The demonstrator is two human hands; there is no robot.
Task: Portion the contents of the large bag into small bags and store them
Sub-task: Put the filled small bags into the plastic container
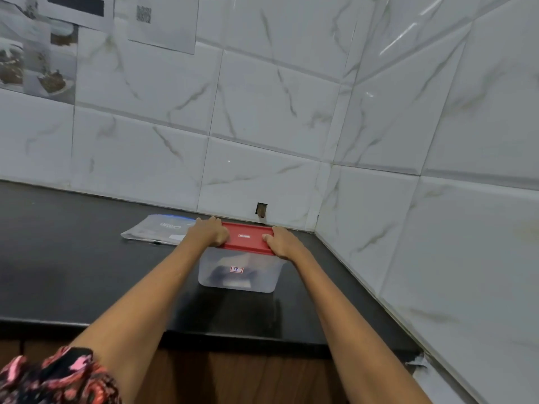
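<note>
A clear plastic container (239, 279) stands on the black counter near the wall corner, with dark contents dimly visible inside. A red lid (248, 237) lies on top of it. My left hand (207, 232) grips the lid's left end, fingers curled over its edge. At the lid's right end, my right hand (281, 242) holds it the same way. A flat, clear large bag (159, 228) with blue print lies on the counter just left of the container, behind my left hand.
The black counter (73, 272) runs left to right, with its front edge near me. Tiled walls meet in a corner behind and right of the container. A small hole (261, 210) opens in the wall base. Printed sheets (38, 53) hang at upper left.
</note>
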